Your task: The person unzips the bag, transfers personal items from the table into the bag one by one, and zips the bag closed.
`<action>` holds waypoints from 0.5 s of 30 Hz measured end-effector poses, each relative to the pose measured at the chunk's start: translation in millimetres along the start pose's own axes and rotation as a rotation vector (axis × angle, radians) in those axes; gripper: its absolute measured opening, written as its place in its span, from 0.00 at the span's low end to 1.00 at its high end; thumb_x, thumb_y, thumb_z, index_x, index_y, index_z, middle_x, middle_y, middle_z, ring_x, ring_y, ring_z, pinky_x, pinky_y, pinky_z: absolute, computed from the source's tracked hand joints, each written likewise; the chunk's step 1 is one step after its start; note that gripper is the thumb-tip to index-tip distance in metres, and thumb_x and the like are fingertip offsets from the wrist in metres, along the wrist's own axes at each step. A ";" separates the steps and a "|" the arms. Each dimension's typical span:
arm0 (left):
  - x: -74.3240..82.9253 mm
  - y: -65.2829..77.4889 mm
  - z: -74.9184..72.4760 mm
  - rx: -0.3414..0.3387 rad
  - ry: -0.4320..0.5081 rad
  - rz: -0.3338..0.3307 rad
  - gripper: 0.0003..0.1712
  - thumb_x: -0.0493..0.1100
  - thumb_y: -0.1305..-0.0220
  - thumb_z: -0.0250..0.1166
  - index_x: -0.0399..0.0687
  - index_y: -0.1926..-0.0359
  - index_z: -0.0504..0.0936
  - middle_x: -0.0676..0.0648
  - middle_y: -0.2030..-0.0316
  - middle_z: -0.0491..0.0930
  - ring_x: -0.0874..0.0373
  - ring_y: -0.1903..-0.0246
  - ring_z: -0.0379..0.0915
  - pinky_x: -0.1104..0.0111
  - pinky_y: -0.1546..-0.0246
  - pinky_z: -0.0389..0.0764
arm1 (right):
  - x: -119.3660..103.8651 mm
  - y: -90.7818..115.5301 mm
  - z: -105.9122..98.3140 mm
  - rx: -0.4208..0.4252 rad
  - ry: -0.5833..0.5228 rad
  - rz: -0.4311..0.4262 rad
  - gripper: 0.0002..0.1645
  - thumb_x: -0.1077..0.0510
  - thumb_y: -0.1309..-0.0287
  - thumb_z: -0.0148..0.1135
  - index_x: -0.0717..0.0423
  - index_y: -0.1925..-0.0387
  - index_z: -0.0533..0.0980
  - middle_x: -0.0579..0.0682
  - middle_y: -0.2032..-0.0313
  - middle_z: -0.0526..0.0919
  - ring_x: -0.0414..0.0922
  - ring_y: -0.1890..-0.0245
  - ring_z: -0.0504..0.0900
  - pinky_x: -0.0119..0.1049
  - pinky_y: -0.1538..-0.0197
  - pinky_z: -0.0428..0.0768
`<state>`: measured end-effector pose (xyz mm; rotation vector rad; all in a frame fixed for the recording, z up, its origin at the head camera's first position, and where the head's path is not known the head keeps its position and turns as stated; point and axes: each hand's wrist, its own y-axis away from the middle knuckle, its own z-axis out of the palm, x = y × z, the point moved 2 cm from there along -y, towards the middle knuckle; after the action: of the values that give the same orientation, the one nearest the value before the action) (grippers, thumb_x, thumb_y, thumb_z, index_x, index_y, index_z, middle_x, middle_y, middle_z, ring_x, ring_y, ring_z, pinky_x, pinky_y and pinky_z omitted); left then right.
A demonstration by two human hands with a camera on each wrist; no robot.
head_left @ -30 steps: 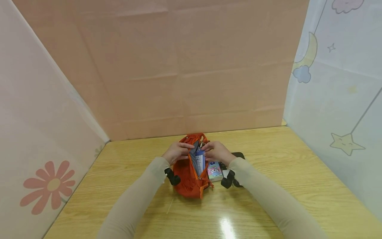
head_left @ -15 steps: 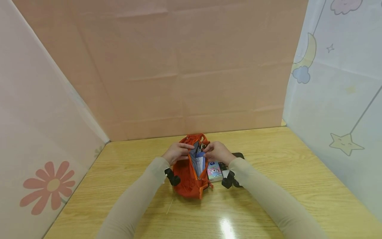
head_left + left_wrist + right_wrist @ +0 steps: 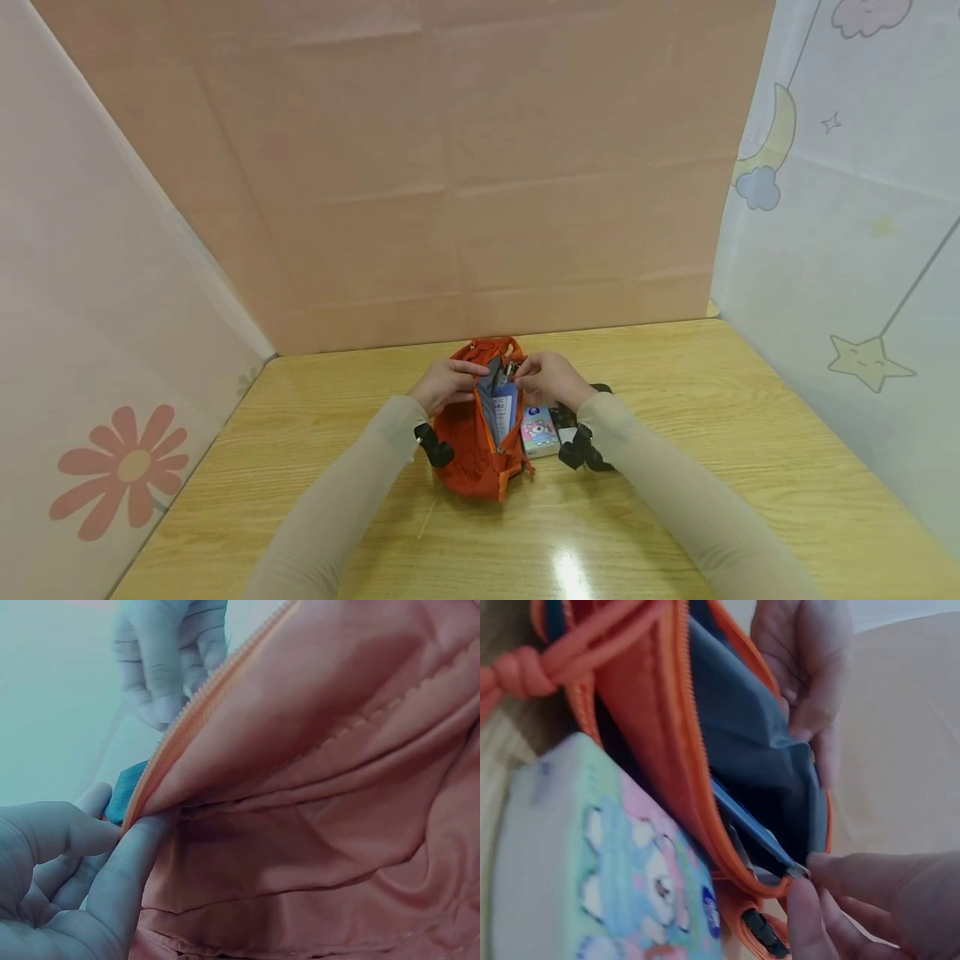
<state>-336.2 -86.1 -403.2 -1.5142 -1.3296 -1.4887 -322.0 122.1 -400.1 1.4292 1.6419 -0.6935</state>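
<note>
Orange pouch, on the tabletop; its open zipper runs far to near. Left grip pinches the left edge; right grip, the closer, pinches the metal pull at the far end.

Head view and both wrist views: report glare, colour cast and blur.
Head view: bright glare low on the table; left wrist view: blue-green cast over the left hand; right wrist view: dim, the cartoon-printed box slightly soft.
</note>
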 end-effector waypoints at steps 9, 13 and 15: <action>-1.5 -0.1 0.5 0.001 0.008 0.009 0.18 0.29 0.35 0.55 0.36 0.47 0.82 0.42 0.49 0.78 0.60 0.63 0.75 0.66 0.63 0.82 | 2.5 -14.7 -4.7 0.096 0.003 -0.030 0.12 0.62 0.35 0.59 0.66 0.54 0.77 0.61 0.58 0.83 0.57 0.60 0.84 0.46 0.57 0.83; -1.4 0.4 0.9 0.010 0.008 0.009 0.17 0.29 0.36 0.55 0.38 0.49 0.83 0.41 0.48 0.79 0.60 0.62 0.77 0.64 0.61 0.82 | 5.2 -18.2 -3.5 0.093 0.006 -0.019 0.14 0.61 0.35 0.58 0.67 0.53 0.79 0.62 0.57 0.84 0.54 0.63 0.86 0.46 0.56 0.83; -1.0 0.3 0.9 0.012 0.012 0.005 0.17 0.29 0.36 0.55 0.38 0.49 0.84 0.42 0.48 0.79 0.60 0.62 0.78 0.64 0.61 0.82 | 5.2 -18.4 -3.1 0.091 -0.002 -0.017 0.14 0.61 0.34 0.58 0.67 0.53 0.80 0.61 0.57 0.84 0.53 0.64 0.86 0.47 0.56 0.83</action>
<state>-335.5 -85.6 -404.3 -1.4981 -1.3247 -1.4820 -340.7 123.7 -405.1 1.4799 1.6409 -0.7874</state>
